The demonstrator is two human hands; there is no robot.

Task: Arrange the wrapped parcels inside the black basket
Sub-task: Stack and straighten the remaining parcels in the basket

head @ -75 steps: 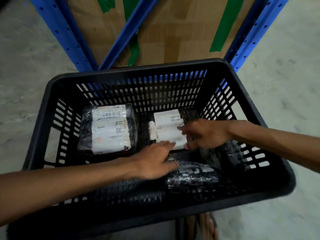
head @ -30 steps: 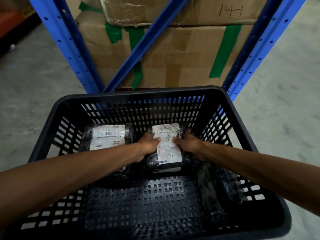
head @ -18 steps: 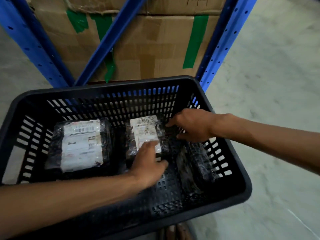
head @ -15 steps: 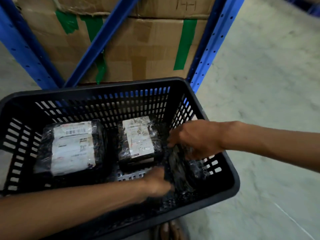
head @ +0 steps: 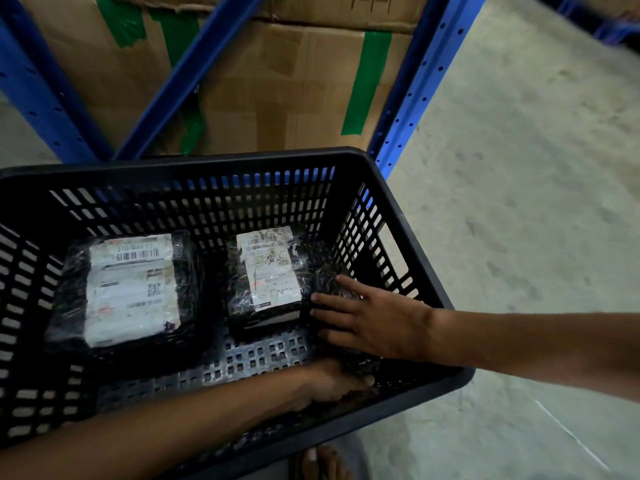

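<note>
Down in the black basket [head: 194, 161], a slotted plastic crate with a perforated floor, three film-wrapped parcels lie along the far and right sides. Left parcel [head: 131, 289] is a flat, glossy black slab with a large white label, its long axis running near to far, barcode end toward the far wall. Middle parcel [head: 270, 271] is narrower, also black and crinkled under clear film, with a white label lengthwise in the same near-to-far direction. Third parcel [head: 330, 275], dark and unlabelled from here, sits against the right wall, just beside the middle one, long axis near to far as well. Right hand [head: 367, 327] lies flat on it, fingers spread and pressing down, not pinching. Left hand [head: 329, 382] is at its near end by the near right corner, fingers curled about that end. Behind the basket stand blue rack posts [head: 412, 88] and a cardboard box [head: 277, 88] with green tape, on a grey concrete floor [head: 519, 202].
</note>
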